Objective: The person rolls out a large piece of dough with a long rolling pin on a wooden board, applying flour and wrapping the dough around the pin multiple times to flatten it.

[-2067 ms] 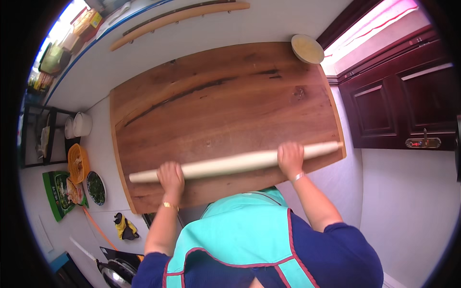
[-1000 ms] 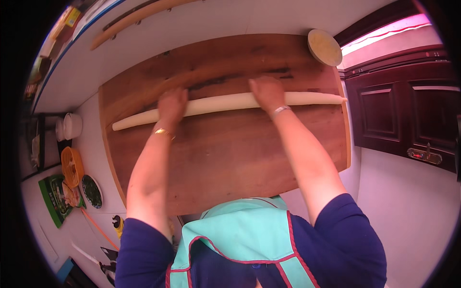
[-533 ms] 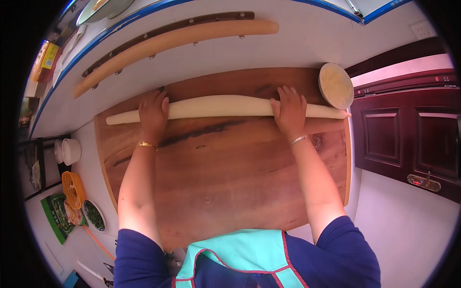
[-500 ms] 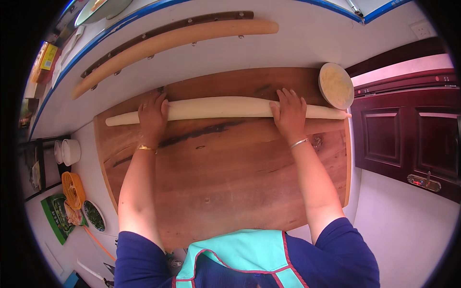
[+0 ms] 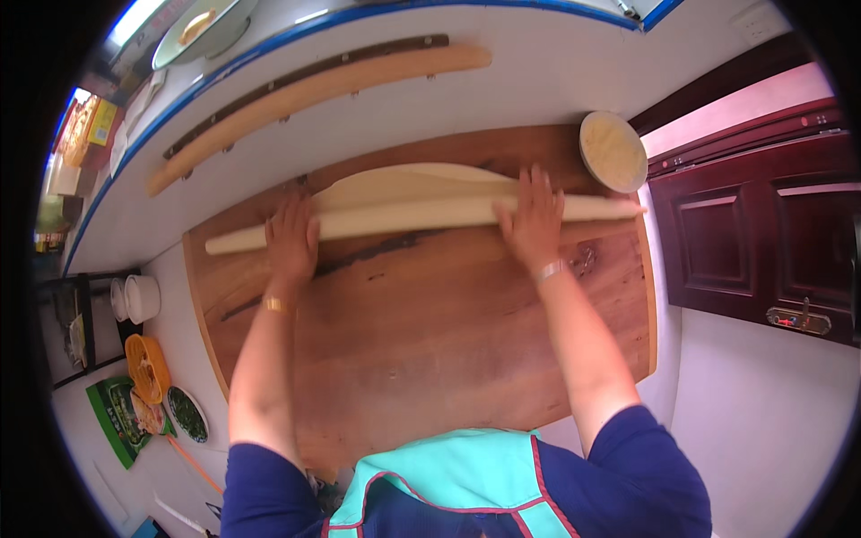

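A long pale rolling pin [image 5: 238, 240] lies crosswise over the far part of the wooden board [image 5: 448, 332], tapering at both ends. Behind its middle spreads a rounded sheet of dough [image 5: 404, 179], part of which seems wrapped around the pin. My left hand [image 5: 291, 242] rests on top of the pin left of centre, fingers stretched forward and a little blurred. Right of centre, my right hand [image 5: 534, 220] presses flat on the pin with its fingers extended and thumb apart. Under the palms the dough's edges are hidden.
A bowl of pale powder [image 5: 629, 187] stands at the board's far right corner, close to the pin's tip. Another long wooden rod [image 5: 323, 90] sits on wall pegs. Beyond are a blue-edged shelf [image 5: 377, 16], a dark red door [image 5: 708, 233] and an orange basket [image 5: 148, 368].
The pin has come slightly toward me under both hands. A rounded flap of dough now lies spread behind it, where before the dough was rolled up on the pin.
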Available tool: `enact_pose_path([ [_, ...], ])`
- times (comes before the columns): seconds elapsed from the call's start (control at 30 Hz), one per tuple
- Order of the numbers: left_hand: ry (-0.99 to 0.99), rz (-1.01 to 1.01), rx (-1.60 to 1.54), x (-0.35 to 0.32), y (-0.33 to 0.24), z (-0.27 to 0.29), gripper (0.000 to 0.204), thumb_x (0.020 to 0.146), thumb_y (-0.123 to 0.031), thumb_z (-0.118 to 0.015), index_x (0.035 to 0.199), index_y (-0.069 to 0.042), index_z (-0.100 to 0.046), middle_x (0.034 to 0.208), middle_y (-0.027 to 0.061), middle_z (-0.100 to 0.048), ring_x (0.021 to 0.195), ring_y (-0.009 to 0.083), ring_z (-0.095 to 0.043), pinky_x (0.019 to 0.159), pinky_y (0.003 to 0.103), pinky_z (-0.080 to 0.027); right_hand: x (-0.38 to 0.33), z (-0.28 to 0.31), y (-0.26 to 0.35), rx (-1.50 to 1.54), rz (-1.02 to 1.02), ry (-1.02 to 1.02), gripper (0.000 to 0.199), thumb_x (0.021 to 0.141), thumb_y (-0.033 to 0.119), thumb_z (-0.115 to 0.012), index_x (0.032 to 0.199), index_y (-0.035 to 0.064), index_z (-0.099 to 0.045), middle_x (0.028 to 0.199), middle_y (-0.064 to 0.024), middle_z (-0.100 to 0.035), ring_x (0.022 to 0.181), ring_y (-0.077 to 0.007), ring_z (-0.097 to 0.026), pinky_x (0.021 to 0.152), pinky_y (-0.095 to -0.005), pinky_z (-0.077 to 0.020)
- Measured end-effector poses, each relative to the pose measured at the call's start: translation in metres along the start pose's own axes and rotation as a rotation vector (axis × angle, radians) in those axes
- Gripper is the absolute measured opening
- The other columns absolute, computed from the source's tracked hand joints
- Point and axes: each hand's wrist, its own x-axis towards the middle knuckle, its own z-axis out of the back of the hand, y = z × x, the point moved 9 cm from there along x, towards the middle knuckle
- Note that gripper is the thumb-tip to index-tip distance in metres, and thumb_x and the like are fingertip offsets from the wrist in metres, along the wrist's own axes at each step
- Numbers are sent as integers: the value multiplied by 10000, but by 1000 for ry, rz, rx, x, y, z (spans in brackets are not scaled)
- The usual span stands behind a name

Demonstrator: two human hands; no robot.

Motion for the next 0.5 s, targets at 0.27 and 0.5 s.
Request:
enact_pose_path([
  [0.27,320,100,-535,-12,-24,10,209,900,-166,-601,1063,-45,-651,1092,159,-638,1087,358,-576,966,469,-445,-31,14,-2,176,24,349,403,889,291,-592,1214,54,-596,1207,-163,-583,1172,-351,-517,1023,-477,-369],
  [0.5,85,-155,-568,103,-88,-30,350,851,-128,-626,1190,-40,-616,1227,209,-595,1147,373,-550,995,445,-443,62,-30,-7,526,-56,157,343,890,220,-569,1170,29,-625,1247,-192,-596,1216,-356,-515,1022,-423,-414],
])
